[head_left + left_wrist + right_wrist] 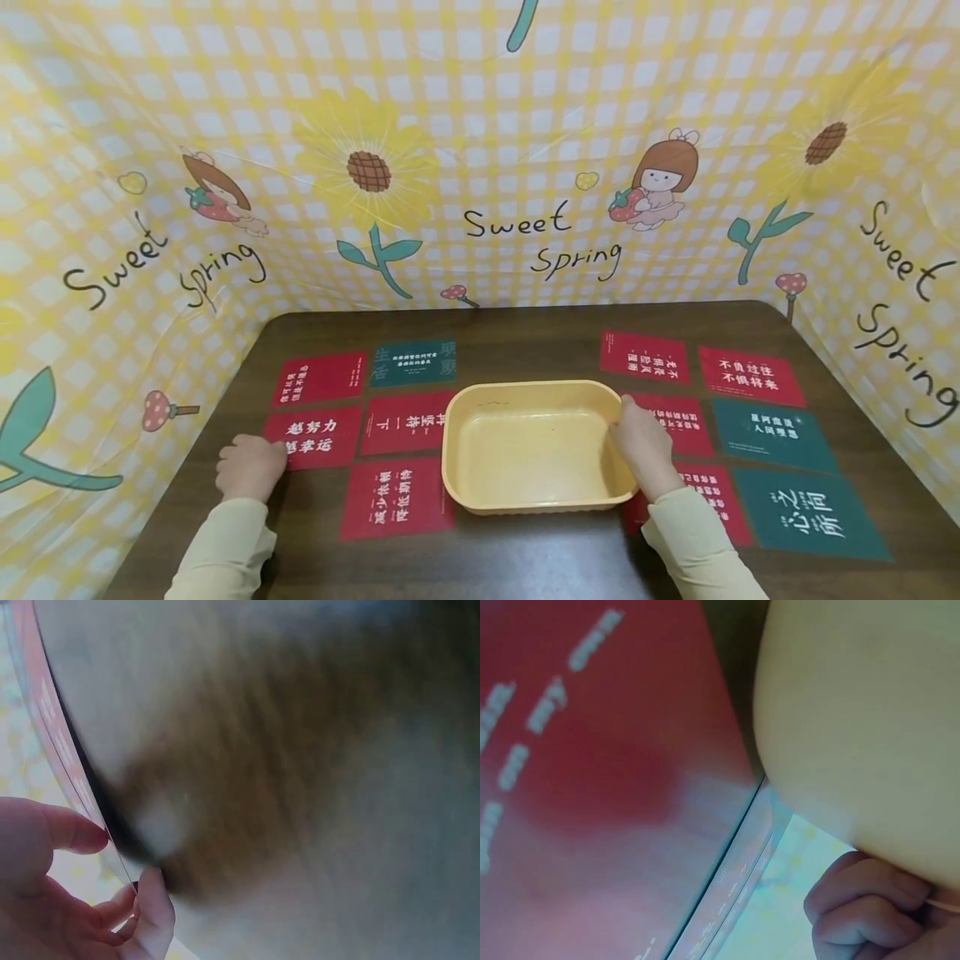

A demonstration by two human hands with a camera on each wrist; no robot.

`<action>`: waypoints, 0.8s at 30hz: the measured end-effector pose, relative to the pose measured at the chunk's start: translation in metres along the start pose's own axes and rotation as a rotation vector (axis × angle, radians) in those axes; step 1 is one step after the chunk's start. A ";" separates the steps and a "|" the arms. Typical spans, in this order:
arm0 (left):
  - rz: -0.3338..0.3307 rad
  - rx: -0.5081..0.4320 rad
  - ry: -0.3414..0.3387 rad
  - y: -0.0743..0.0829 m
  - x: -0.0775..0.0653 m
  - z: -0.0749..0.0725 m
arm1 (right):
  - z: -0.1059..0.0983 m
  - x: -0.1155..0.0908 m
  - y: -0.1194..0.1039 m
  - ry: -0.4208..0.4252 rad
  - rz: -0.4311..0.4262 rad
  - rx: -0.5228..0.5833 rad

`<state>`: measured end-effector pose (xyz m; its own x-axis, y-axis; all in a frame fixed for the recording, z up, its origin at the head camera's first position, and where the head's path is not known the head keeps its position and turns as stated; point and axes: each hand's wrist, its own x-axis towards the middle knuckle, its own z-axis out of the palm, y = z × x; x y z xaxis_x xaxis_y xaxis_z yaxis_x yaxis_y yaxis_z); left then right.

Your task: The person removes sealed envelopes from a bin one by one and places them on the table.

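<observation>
On the left side of the table, my left hand [250, 468] pinches the left edge of a red card [321, 429] printed with white characters. The left wrist view shows the thumb and a finger of that hand [82, 889] at the card's thin edge. My right hand [645, 442] grips the right rim of a yellow plastic basin [536, 446] at the table's middle. Nothing lies inside the basin. From the right wrist view, curled fingers [870, 907] show beneath the basin's wall [862, 712], beside a red card [615, 742].
More red cards [397, 497] and a green card [414, 363] lie left of the basin. At the right are several red cards [750, 375] and green cards [817, 510], some partly covered by the basin or my right arm. A yellow checked cloth [480, 125] surrounds the brown table [517, 342].
</observation>
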<state>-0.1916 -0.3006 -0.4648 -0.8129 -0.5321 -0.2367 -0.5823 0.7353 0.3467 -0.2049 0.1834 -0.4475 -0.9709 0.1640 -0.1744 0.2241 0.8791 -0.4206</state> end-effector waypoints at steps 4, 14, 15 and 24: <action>-0.022 0.013 0.006 0.007 -0.002 0.002 | 0.000 -0.001 -0.001 -0.001 -0.001 -0.013; -0.047 0.028 0.039 0.010 -0.004 0.006 | 0.003 0.000 -0.001 0.027 -0.003 -0.041; -0.043 0.027 0.051 0.009 -0.004 0.007 | 0.004 0.001 -0.001 0.034 -0.004 -0.044; -0.019 0.094 0.105 0.009 -0.001 0.018 | 0.006 -0.002 -0.002 0.083 -0.007 -0.074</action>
<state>-0.1965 -0.2856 -0.4780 -0.7990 -0.5838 -0.1441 -0.5999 0.7581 0.2557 -0.2027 0.1784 -0.4512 -0.9767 0.1918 -0.0966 0.2138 0.9104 -0.3543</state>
